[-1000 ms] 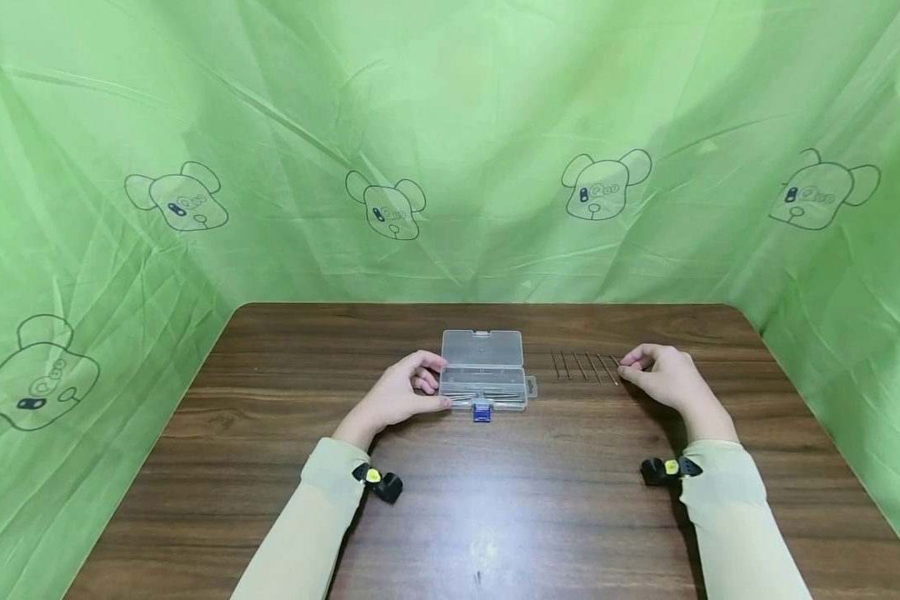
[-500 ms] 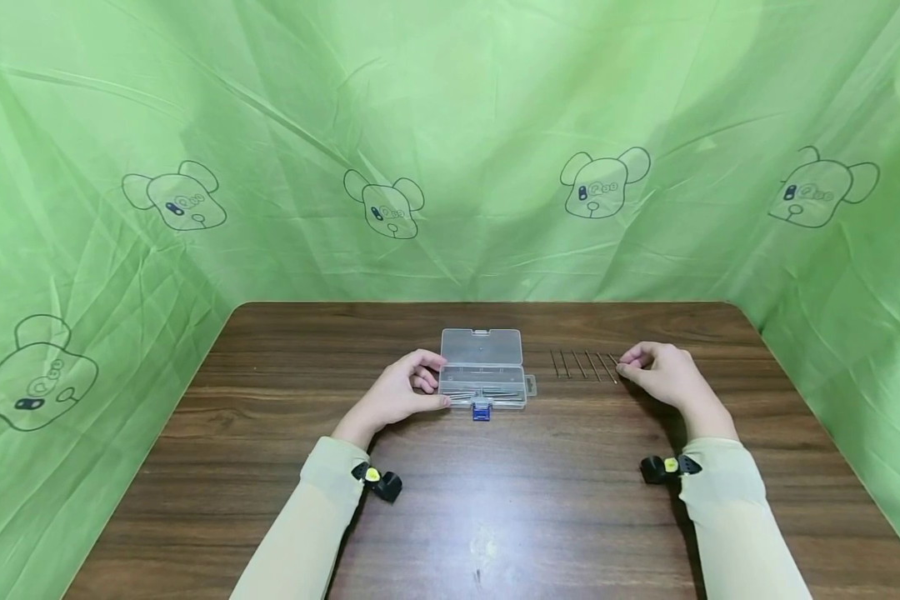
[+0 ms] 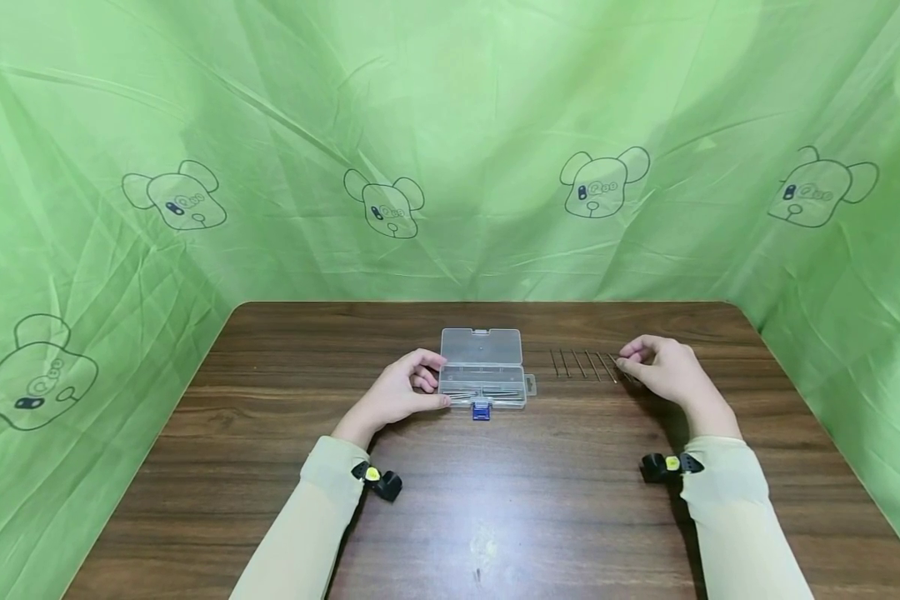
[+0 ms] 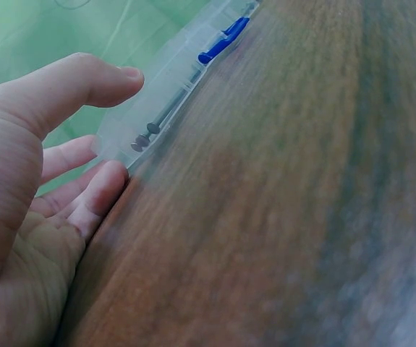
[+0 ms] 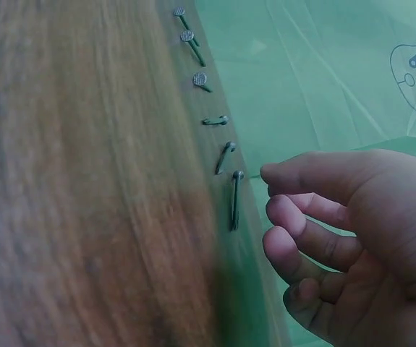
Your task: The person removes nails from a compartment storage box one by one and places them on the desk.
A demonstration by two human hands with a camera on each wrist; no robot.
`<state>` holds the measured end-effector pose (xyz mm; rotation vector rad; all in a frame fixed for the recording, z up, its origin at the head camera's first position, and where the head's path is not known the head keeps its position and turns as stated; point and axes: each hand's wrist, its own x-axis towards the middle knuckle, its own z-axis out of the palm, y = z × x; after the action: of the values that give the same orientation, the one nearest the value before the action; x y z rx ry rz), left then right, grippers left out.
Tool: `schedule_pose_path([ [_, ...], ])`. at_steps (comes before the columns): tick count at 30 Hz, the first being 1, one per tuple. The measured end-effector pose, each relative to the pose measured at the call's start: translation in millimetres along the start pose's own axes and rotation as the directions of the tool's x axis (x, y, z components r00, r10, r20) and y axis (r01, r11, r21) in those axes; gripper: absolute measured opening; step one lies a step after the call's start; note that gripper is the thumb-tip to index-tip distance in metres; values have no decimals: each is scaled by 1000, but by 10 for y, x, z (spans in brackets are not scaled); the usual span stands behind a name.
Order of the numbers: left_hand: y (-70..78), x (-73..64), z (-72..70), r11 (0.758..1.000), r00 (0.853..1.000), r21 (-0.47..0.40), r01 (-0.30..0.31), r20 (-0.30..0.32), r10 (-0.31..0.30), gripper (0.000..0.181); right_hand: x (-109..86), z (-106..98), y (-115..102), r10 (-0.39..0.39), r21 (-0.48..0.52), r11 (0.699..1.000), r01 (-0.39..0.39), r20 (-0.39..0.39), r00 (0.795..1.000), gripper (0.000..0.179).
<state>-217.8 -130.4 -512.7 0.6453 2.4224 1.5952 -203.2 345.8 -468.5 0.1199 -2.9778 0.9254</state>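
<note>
My left hand [image 3: 395, 392] holds the left end of a clear plastic box [image 3: 482, 347], thumb at the front corner and fingers at the back corner. The box's lid stands raised at the back, and a blue latch [image 3: 481, 411] hangs at its front. Inside it lie several nails [image 4: 141, 143], their heads towards my left hand. To the right of the box, several nails [image 5: 200, 79] lie in a row on the table. Beside the rightmost nail [image 5: 235, 202] my right hand [image 3: 669, 371] hovers with bent, relaxed fingers, its thumb parted from them and nothing between.
The dark wood table [image 3: 450, 492] reaches back to a green cloth [image 3: 480, 167] printed with bear faces, which also hangs along both sides. A hanging tab [image 3: 531, 385] sticks out from the box's right end. Each wrist wears a black camera [image 3: 662, 467].
My right hand's fingers have parted and lifted slightly away from the rightmost nail, which stays on the table. The left hand and the box have kept their place.
</note>
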Motion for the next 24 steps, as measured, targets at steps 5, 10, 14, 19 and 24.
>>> schedule_pose_path([
  [5, 3, -2, -4, 1000, 1000, 6, -1, 1, 1, 63, 10, -36, -89, -26, -10, 1000, 26, -17, 1000, 22],
  [10, 8, 1, -4, 1000, 1000, 4, 0, 3, 0, 63, 21, -67, -273, -81, 0, 997, 81, -33, 996, 23],
  [14, 1, 0, -5, 1000, 1000, -4, 4, 5, -4, 63, 39, -67, -522, -135, 42, 990, 136, -26, 991, 23],
  [19, -14, -3, 2, 1000, 1000, -11, 6, 9, -6, 63, 72, -28, -809, -195, 103, 976, 191, 28, 980, 25],
  [24, -11, -1, -13, 1000, 1000, -7, 5, 11, -5, 63, 185, 78, -1042, -254, 146, 960, 241, 83, 964, 22],
])
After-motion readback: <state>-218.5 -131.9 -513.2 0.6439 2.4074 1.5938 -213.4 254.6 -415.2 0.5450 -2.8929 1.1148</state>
